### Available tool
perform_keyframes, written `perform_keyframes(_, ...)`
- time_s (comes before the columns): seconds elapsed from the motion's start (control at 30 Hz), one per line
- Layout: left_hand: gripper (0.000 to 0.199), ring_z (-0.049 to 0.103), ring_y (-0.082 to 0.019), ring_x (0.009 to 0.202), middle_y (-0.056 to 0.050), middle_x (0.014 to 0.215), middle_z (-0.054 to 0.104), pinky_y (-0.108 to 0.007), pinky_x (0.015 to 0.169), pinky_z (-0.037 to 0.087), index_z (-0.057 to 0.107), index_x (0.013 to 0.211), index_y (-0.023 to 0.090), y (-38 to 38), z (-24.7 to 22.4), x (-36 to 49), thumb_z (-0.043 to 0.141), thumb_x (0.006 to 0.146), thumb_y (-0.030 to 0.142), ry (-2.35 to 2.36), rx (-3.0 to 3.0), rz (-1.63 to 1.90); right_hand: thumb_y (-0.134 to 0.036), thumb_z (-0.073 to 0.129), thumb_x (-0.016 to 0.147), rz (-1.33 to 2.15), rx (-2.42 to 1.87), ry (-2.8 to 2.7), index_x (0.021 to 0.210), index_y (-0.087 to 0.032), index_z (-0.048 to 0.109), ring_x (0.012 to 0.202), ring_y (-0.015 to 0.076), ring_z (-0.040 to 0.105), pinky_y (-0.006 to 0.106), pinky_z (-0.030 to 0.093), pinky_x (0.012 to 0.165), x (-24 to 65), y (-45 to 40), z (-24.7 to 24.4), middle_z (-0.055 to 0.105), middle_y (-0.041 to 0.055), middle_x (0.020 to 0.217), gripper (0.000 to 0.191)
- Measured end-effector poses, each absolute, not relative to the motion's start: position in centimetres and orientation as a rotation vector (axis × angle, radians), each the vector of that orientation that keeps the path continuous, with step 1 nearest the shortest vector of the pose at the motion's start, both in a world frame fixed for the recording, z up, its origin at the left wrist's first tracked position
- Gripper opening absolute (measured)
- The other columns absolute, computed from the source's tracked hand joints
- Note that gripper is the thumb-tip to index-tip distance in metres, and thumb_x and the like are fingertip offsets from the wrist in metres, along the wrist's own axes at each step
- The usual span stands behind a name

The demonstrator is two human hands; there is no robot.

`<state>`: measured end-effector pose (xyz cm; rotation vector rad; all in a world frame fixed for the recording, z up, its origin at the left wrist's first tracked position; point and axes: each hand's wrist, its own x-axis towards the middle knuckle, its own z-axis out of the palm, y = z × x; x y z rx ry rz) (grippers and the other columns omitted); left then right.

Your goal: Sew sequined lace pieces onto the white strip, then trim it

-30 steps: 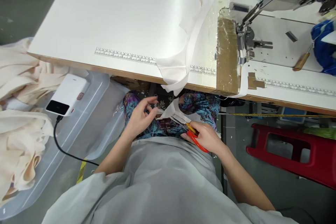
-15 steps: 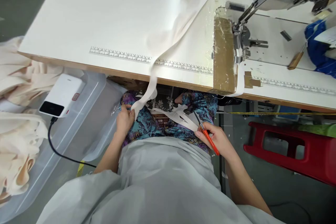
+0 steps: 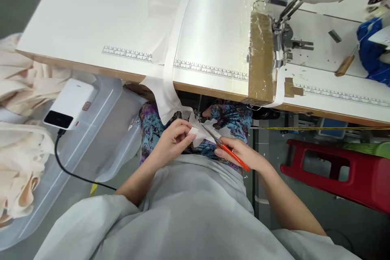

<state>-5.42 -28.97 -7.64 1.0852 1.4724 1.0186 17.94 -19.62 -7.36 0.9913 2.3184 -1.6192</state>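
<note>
Above my lap, my left hand (image 3: 175,142) pinches the end of a white fabric strip (image 3: 199,133) between thumb and fingers. My right hand (image 3: 239,153) grips red-handled scissors (image 3: 233,156), whose blades point up and left at the fabric beside the left fingertips. Whether the blades touch the cloth I cannot tell. More white strip lies bunched over the patterned trousers (image 3: 152,126), partly under the hands. A longer pale fabric band (image 3: 173,48) runs down the white table (image 3: 100,12) and hangs over its front edge toward my lap.
On the table's right stands a sewing machine (image 3: 282,36), with a wooden-handled tool (image 3: 345,66) and blue cloth (image 3: 370,48) beyond it. To the left, a clear plastic bin (image 3: 91,134) holds pale fabric (image 3: 21,170) and a white power bank (image 3: 70,103) with a cable. A red stool (image 3: 362,174) is at right.
My left hand has let go of the long band and moved right, now pinching the strip near the scissors. The band has shifted left on the table. The scissors have moved slightly left.
</note>
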Motion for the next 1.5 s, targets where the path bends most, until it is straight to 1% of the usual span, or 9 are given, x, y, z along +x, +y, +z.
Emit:
perform_keyframes(0.1,0.039,0.049,-0.009,0.041,0.001,0.054,0.059,-0.022,0.043,0.039,0.062,0.084,0.017,-29.2,-7.4,-5.7,0.061,0.086,0.057,1.301,0.825,0.881,-0.069,0.047,0.088,-1.577,0.907,2.347,0.067,-0.024,0.034,0.058,0.0114,0.032,0.024,0.028,0.051,17.4,-19.0,-7.3,0.034,-0.0056,0.063,0.051)
perform_keyframes(0.17,0.042,0.057,-0.012,0.043,0.001,0.047,0.06,-0.021,0.045,0.043,0.06,0.085,0.016,-29.2,-7.2,-5.9,0.063,0.084,0.058,1.238,0.721,0.838,-0.07,0.046,0.088,-1.554,0.822,2.356,0.067,-0.024,0.033,0.057,0.0111,0.03,0.024,0.027,0.05,16.9,-18.6,-7.3,0.032,-0.006,0.063,0.052)
perform_keyframes(0.4,0.044,0.063,-0.013,0.045,-0.002,0.051,0.067,-0.02,0.048,0.049,0.059,0.078,0.016,-29.1,-7.5,-6.5,0.069,0.08,0.059,1.187,0.599,0.868,-0.074,0.045,0.085,-1.499,0.72,2.345,0.063,-0.024,0.031,0.053,0.0106,0.029,0.024,0.023,0.049,15.5,-17.9,-7.0,0.03,-0.0069,0.057,0.057)
perform_keyframes(0.6,0.045,0.062,-0.012,0.045,-0.002,0.051,0.067,-0.018,0.046,0.046,0.061,0.075,0.015,-29.0,-7.7,-6.7,0.071,0.077,0.059,1.189,0.58,0.881,-0.072,0.044,0.087,-1.198,0.803,2.495,0.065,-0.024,0.029,0.052,0.0116,0.029,0.027,0.021,0.052,15.2,-18.3,-6.8,0.032,-0.0064,0.057,0.054)
perform_keyframes(0.8,0.045,0.061,-0.011,0.044,-0.003,0.051,0.067,-0.018,0.045,0.045,0.062,0.073,0.015,-28.9,-7.9,-6.9,0.072,0.076,0.058,1.163,0.569,0.892,-0.073,0.044,0.086,-1.115,0.889,2.582,0.061,-0.025,0.027,0.051,0.012,0.022,0.027,0.02,0.052,15.5,-18.6,-7.1,0.029,-0.0063,0.054,0.057)
perform_keyframes(1.07,0.043,0.062,-0.012,0.044,-0.003,0.05,0.067,-0.018,0.045,0.045,0.062,0.073,0.014,-28.9,-8.4,-6.8,0.072,0.077,0.056,1.158,0.567,0.877,-0.072,0.042,0.088,-0.921,0.867,2.621,0.065,-0.024,0.034,0.051,0.0137,0.033,0.027,0.02,0.052,14.6,-18.4,-7.1,0.044,-0.0022,0.058,0.053)
perform_keyframes(1.27,0.044,0.064,-0.014,0.046,-0.003,0.052,0.067,-0.02,0.047,0.048,0.061,0.076,0.015,-28.9,-8.3,-6.5,0.069,0.079,0.058,1.201,0.592,0.846,-0.07,0.049,0.085,-1.109,0.942,2.643,0.06,-0.025,0.03,0.05,0.0121,0.031,0.027,0.021,0.051,14.4,-18.4,-7.7,0.035,-0.0046,0.052,0.055)
perform_keyframes(1.4,0.044,0.07,-0.02,0.055,-0.003,0.057,0.069,-0.025,0.052,0.053,0.053,0.092,0.019,-28.5,-7.9,-4.8,0.059,0.085,0.061,1.174,0.687,0.81,-0.058,0.059,0.084,-1.565,1.047,2.625,0.069,-0.024,0.039,0.056,0.0114,0.038,0.023,0.031,0.051,13.9,-19.3,-8.6,0.042,-0.0056,0.06,0.043)
perform_keyframes(1.5,0.033,0.069,-0.019,0.057,-0.001,0.064,0.068,-0.026,0.053,0.051,0.05,0.098,0.02,-27.0,-5.8,-5.2,0.047,0.094,0.053,1.318,1.02,0.767,-0.046,0.06,0.087,-1.724,1.139,2.692,0.071,-0.023,0.043,0.059,0.0112,0.041,0.023,0.036,0.055,13.5,-20.2,-9.3,0.045,-0.0051,0.065,0.033)
